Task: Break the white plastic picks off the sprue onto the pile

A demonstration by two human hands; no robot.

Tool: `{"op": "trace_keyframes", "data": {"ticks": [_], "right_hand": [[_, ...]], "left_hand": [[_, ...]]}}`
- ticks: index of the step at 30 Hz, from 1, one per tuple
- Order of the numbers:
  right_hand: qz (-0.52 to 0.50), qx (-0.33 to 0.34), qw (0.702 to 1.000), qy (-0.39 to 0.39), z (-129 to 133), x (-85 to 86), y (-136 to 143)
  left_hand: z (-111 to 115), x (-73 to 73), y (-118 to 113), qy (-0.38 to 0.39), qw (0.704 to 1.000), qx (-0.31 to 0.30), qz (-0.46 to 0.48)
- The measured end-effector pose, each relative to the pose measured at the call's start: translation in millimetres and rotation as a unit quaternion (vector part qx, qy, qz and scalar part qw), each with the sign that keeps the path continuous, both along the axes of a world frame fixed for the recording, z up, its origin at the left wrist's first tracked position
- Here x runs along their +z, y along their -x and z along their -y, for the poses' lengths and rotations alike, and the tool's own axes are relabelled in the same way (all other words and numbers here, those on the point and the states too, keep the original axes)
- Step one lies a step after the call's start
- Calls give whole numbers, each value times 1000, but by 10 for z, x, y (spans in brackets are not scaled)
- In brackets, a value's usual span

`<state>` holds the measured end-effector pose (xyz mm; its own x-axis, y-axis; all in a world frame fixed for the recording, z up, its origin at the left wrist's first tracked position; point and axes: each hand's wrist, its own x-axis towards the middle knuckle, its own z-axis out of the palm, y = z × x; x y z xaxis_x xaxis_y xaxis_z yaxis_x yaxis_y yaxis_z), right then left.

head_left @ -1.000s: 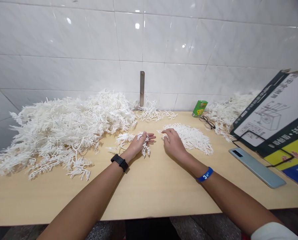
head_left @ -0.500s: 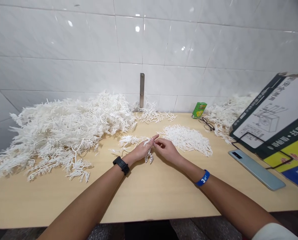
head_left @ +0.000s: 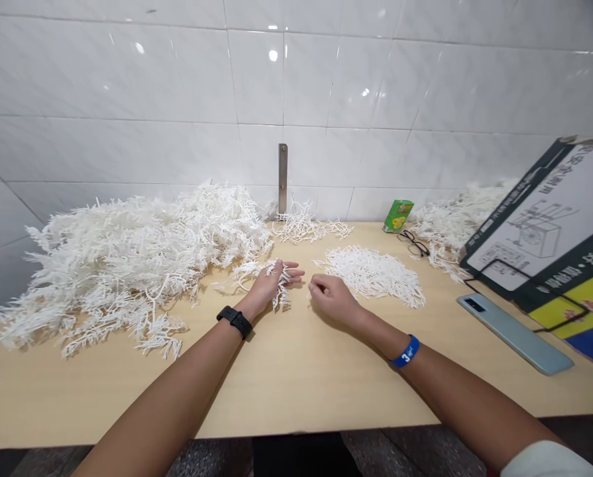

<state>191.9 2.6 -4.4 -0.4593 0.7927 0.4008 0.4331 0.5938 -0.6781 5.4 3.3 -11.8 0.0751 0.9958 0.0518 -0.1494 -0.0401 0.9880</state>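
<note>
In the head view my left hand (head_left: 267,286) holds a white branched plastic sprig (head_left: 283,285) under its thumb, with the other fingers stretched out to the right. My right hand (head_left: 333,297) is curled closed just right of those fingertips, apart from them; what it may hold is hidden. Beside it, to the right, lies a flat heap of short white plastic pieces (head_left: 376,273). More thin white stems (head_left: 246,273) lie behind and left of my left hand. A large tangled pile of white branched sprigs (head_left: 142,245) covers the left of the table.
On the wooden table (head_left: 276,384) a small bunch of white stems (head_left: 301,225) lies by a metal bracket (head_left: 283,182). To the right are a green box (head_left: 398,216), eyeglasses (head_left: 414,243), a phone (head_left: 517,334), another white pile (head_left: 450,218) and a large printed carton (head_left: 539,232).
My hands have come apart: the left has moved left with the sprig and its fingers have straightened. My right hand has curled more tightly and stays near the same place.
</note>
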Motion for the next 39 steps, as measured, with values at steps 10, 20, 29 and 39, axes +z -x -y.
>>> {"op": "trace_keyframes", "data": {"ticks": [10, 20, 29, 39], "right_hand": [[-28, -19, 999, -23, -103, 35, -41], [-30, 39, 999, 11, -27, -3, 79], [-7, 44, 999, -8, 34, 6, 55], [-26, -42, 999, -7, -151, 6, -59]], "left_hand": [[127, 49, -111, -1, 989, -144, -29], [121, -5, -195, -92, 982, -83, -142], [10, -44, -57, -1, 999, 13, -32], [117, 37, -135, -3, 993, -118, -16]]}}
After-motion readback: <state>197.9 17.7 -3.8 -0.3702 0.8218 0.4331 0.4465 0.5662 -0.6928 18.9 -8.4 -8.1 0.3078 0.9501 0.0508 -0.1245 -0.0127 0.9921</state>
